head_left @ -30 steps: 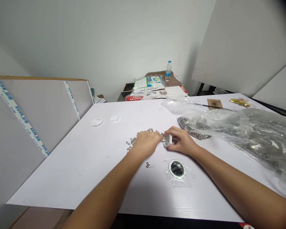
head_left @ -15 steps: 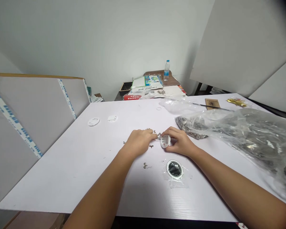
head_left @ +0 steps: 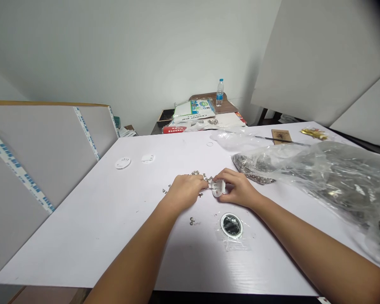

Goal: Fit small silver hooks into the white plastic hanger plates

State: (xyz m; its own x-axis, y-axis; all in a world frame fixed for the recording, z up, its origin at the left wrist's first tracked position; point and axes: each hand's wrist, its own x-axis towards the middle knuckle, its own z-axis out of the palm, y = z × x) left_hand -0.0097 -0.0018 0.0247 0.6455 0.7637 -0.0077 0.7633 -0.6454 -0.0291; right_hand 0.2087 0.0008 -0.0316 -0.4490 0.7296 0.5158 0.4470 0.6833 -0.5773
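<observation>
My right hand (head_left: 239, 188) is closed around the edge of a small rounded white plastic housing (head_left: 218, 193), its hollow side with inner ribs turned to the left. My left hand (head_left: 187, 190) lies low over the table, fingers pinched round a thin metal piece (head_left: 210, 188) whose end points at the housing. Which kind of metal piece it is, I cannot make out. Small bow-shaped metal pieces (head_left: 195, 172) lie scattered behind and around the left hand. One more metal piece (head_left: 191, 221) rests nearer me.
A dark round disc with white rim (head_left: 231, 226) lies in clear film. Farther left are a white disc (head_left: 123, 163) and a white block (head_left: 147, 158). Plastic bags of metal parts (head_left: 323, 181) cover the right side. A water bottle (head_left: 220, 93) stands behind the table.
The thin metal piece in my left hand now shows at the housing's open side. Both hands stay nearly in place; the whole view has shifted slightly.
</observation>
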